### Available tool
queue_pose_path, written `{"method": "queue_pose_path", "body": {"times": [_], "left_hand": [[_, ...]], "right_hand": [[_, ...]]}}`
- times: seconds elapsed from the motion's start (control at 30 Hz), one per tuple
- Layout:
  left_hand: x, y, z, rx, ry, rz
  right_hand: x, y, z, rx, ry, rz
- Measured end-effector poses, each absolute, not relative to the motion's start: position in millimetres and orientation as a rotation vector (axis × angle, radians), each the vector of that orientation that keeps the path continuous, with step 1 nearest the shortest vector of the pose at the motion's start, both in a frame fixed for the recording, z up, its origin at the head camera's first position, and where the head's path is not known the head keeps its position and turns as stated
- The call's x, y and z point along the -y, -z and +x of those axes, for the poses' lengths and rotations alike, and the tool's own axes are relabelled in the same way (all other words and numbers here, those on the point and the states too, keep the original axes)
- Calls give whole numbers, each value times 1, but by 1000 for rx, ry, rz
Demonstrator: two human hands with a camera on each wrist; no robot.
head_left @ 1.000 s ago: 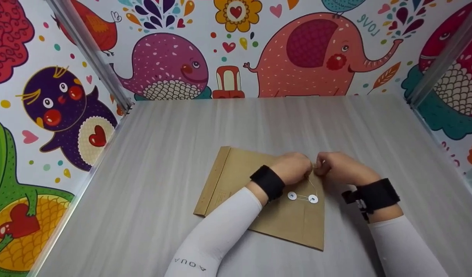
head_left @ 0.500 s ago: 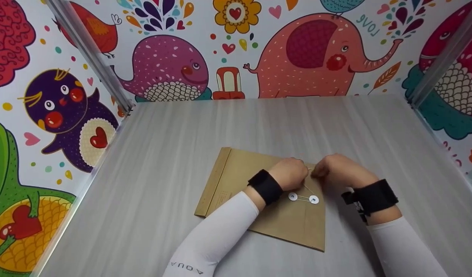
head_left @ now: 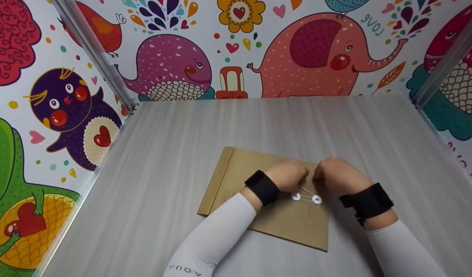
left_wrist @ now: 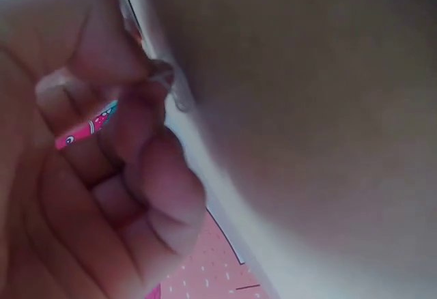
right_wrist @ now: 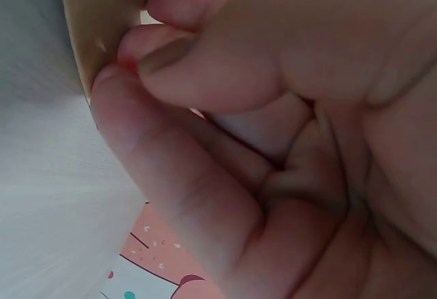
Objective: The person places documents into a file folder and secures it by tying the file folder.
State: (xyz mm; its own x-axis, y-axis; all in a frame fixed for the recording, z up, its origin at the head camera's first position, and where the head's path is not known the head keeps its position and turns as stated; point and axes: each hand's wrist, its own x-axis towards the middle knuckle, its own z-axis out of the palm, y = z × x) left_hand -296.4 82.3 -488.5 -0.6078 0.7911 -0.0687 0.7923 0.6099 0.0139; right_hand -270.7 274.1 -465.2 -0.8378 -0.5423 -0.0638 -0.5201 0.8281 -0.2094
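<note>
A brown kraft document envelope (head_left: 293, 227) lies flat, slightly turned, with a folded strip along its left side. Two white paper buttons (head_left: 316, 199) sit near its right side, with thin string (head_left: 307, 190) running between them and up to my left hand (head_left: 288, 175). Thumb and forefinger of that hand pinch the string, its other fingers curled in the left wrist view. Opposite it, my right hand (head_left: 340, 173) is over the envelope's upper right corner. Its fingers are curled, thumb against them, and a fingertip touches the envelope's edge (right_wrist: 92, 46). Nothing shows between them.
The envelope rests on a pale grey wood-grain table (head_left: 174, 161). Walls printed with cartoon animals (head_left: 174, 65) stand at the back and sides, with metal posts (head_left: 101, 57) at the corners. Black bands (head_left: 262, 187) circle both wrists, and both forearms wear white sleeves.
My left hand has moved slightly left and down, drawing the string from the right button toward the left one. My right hand has shifted down a little. The envelope stays nearly still.
</note>
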Motion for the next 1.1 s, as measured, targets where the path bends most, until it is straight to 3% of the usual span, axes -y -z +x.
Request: {"method": "queue_pose_path", "body": {"times": [0.37, 0.67, 1.1], "left_hand": [[-59, 488, -295, -2779, -44, 1151], [-48, 489, -303, -2745, -254, 1262], [-53, 490, -308, -2799, -159, 1238]], "right_hand": [[-263, 466, -269, -2931, 298, -807], [-259, 480, -272, -3026, 380, -802], [-260, 486, -272, -3030, 424, -827]]}}
